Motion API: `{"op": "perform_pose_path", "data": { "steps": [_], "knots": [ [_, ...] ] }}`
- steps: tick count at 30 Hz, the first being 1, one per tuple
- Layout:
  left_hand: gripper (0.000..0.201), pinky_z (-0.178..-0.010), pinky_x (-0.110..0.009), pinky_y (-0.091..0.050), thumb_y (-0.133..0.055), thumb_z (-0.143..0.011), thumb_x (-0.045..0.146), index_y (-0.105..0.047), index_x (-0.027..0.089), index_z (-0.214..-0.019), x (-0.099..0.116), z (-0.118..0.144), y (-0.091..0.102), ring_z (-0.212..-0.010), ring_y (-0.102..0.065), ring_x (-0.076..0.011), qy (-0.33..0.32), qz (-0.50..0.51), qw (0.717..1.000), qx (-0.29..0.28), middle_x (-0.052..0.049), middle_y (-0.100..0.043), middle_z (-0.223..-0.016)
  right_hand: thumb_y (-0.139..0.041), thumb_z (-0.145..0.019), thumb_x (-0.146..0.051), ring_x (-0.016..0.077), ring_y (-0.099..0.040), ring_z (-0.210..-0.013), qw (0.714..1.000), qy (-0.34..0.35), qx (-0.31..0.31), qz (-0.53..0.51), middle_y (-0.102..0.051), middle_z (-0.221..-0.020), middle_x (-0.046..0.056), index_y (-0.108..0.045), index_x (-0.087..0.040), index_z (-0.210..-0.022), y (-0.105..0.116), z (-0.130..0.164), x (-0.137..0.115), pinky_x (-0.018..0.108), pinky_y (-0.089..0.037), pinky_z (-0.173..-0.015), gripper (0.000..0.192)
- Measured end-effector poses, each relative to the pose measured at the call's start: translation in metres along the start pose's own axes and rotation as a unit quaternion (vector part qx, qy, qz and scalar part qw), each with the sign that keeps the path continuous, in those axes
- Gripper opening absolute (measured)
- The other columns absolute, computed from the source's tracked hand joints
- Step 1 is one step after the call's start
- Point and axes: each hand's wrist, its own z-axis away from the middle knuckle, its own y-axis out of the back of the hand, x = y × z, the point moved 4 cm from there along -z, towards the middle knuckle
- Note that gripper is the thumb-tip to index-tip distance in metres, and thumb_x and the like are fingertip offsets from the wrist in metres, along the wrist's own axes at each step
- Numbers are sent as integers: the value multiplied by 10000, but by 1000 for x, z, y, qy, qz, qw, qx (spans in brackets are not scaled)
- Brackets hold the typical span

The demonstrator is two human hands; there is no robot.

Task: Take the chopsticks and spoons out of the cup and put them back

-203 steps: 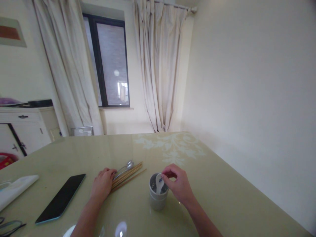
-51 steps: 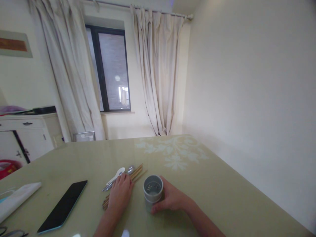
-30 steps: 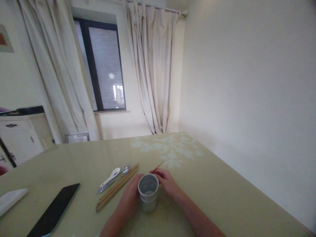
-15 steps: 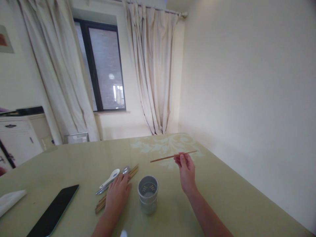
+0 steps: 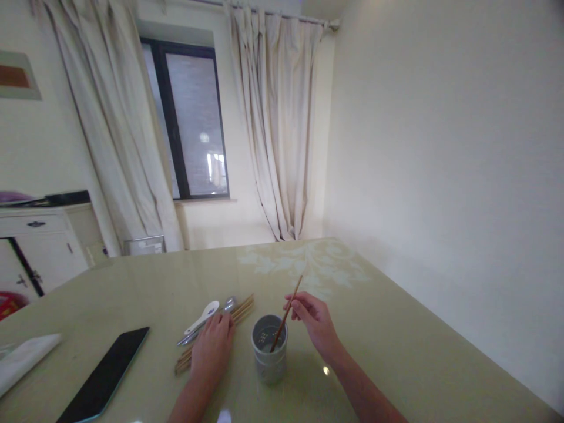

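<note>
A brown chopstick (image 5: 289, 306) slants down into a grey cylindrical utensil holder (image 5: 269, 367), its lower end inside the rim. My right hand (image 5: 314, 320), to the right of the holder, pinches the stick near its upper part. My left hand (image 5: 213, 343) lies palm down across a bundle of wooden chopsticks (image 5: 243, 309) on the table, its fingers resting over them and covering their middle. Against the bundle's far side lie a white spoon (image 5: 202, 317) and a metal spoon (image 5: 230, 304), partly hidden by the hand.
A black tablet-like slab (image 5: 106, 376) lies left of my left hand, and a white object (image 5: 26, 358) sits at the far left. The glossy green table (image 5: 396, 352) meets a wall on the right. Curtains, a window and a white cabinet (image 5: 48, 235) stand beyond.
My right hand has moved left and toward me, turning the chopstick from nearly level to steep, its lower end now in the holder. My left hand stays on the bundle.
</note>
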Motion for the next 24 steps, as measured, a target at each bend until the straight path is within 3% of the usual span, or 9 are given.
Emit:
{"op": "perform_pose_path", "data": {
  "steps": [6, 12, 18, 24],
  "knots": [
    [228, -1006, -371, -493, -430, -1031, 235, -655, 202, -1009, -1, -1, -8, -1125, -682, -261, -16, 66, 998, -13, -103, -743, -1119, -632, -913, -756, 168, -579, -619, 997, -58, -2, 42, -748, -796, 60, -790, -200, -883, -4, -1, 35, 293, -438, -588, 579],
    [252, -1024, -431, -506, -422, -1004, 263, -662, 214, -948, 13, 0, -13, -1107, -677, -296, -55, 144, 988, 4, -134, -734, -1098, -673, -900, -681, 165, -533, -572, 990, -100, -46, 85, -615, -619, -3, -737, -206, -719, -15, 6, 56, 296, -397, -576, 513],
    [217, -874, -365, -545, -465, -981, 310, -662, 225, -951, 47, 7, -5, -958, -693, -251, -138, 359, 923, -11, -94, -738, -1020, -703, -905, -604, 225, -625, -672, 990, -102, -79, 61, -742, -750, 25, -829, -287, -830, -23, 9, 50, 352, -460, -640, 350],
    [155, -869, -355, -548, -588, -864, 241, -725, 214, -929, 55, 10, 9, -966, -696, -265, -149, 437, 887, 1, -90, -763, -1014, -820, -802, -632, 293, -717, -772, 993, -109, -41, -13, -778, -776, 43, -803, -310, -781, -28, 8, 51, 454, -568, -760, 322]
  ]
}}
